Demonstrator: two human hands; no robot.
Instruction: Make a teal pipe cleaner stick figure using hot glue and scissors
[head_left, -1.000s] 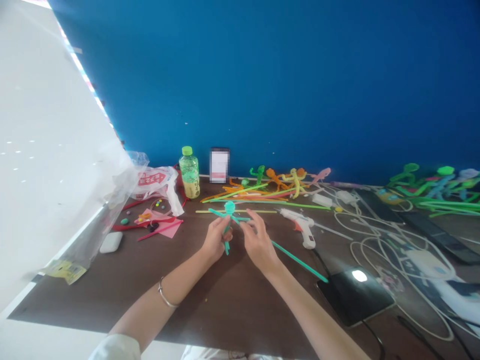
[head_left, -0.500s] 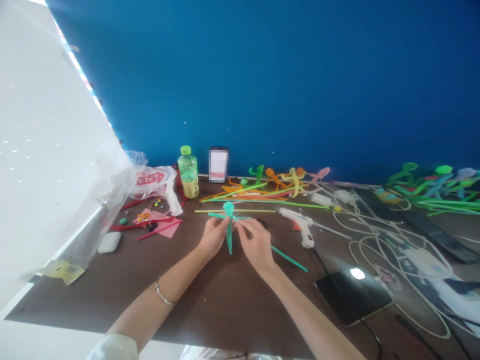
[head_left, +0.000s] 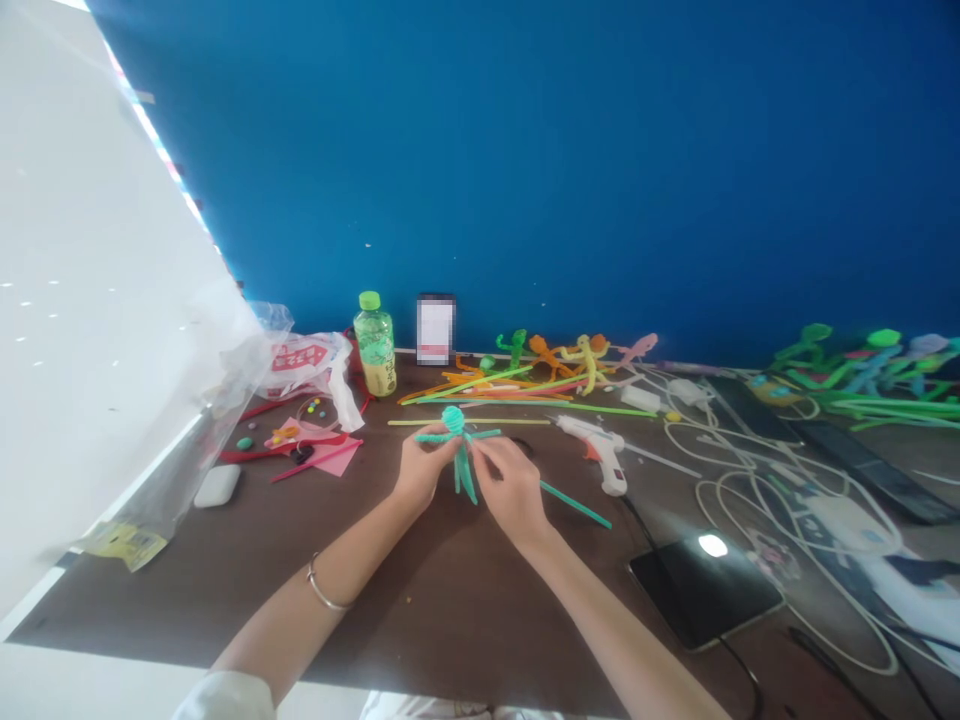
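Observation:
Between my two hands is a teal pipe cleaner figure (head_left: 453, 420) with a coiled round head, side arms and legs hanging down. My left hand (head_left: 424, 465) is closed on its left side, thumb and fingers pinching near the neck. The fingertips of my right hand (head_left: 510, 485) pinch at the figure's right side, just below the head. A straight teal pipe cleaner (head_left: 576, 504) sticks out to the right from behind my right hand; whether it joins the figure is hidden. The exact pinch points are partly covered by my fingers.
Loose pipe cleaners (head_left: 495, 390) and finished figures (head_left: 589, 360) lie along the blue wall. A green-capped bottle (head_left: 375, 345) and phone (head_left: 436, 330) stand behind. Right are a glue gun (head_left: 600, 445), a black tablet (head_left: 705, 590) and white cables (head_left: 750, 490); left, a white case (head_left: 217, 486).
The figure has turned slightly in my fingers; its legs now show spread apart and its head has tipped a little left. My left hand has shifted slightly left.

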